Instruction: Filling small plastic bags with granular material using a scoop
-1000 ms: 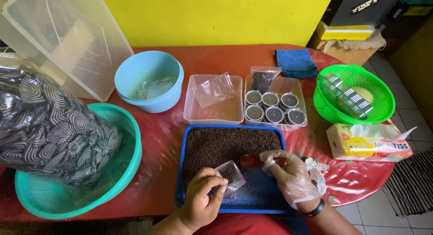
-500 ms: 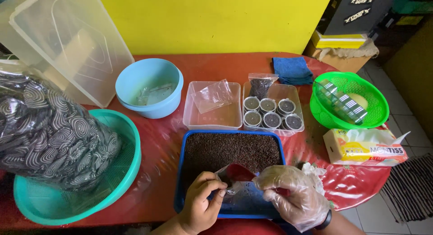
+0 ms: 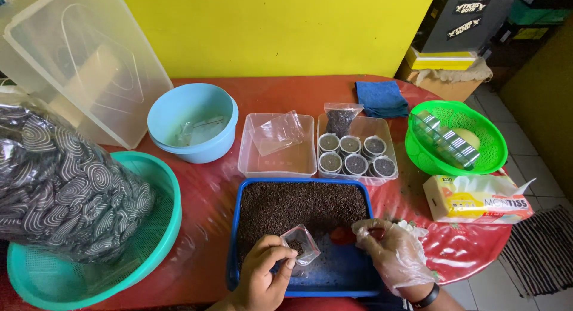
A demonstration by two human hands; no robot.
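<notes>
Red plastic sheeting covers the table (image 3: 453, 251) set against a yellow wall, where a person works over a blue tray (image 3: 234, 227) holding a spread of dark granules. The bare left hand (image 3: 262, 278) pinches a small clear bag (image 3: 301, 244) between thumb and curled fingers, keeping it upright over the tray's bare near end, a little dark material settled in its bottom. The right hand (image 3: 394, 254), in a thin transparent glove, is loosely curled with its fingertips closed on what appears to be a small red scoop (image 3: 344, 235), just beside the bag; the glove's wrinkles hide the exact hold. Beyond the tray, a clear tub (image 3: 277, 162) holds empty bags, and a second tub (image 3: 382, 129) carries six small round filled pots and one filled bag. A light blue bowl (image 3: 194, 108) stands to the left, a green basket (image 3: 477, 117) to the right, with a tissue pack (image 3: 477, 199) near it. A teal basket (image 3: 161, 227) at far left holds a large bag of patterned items.
</notes>
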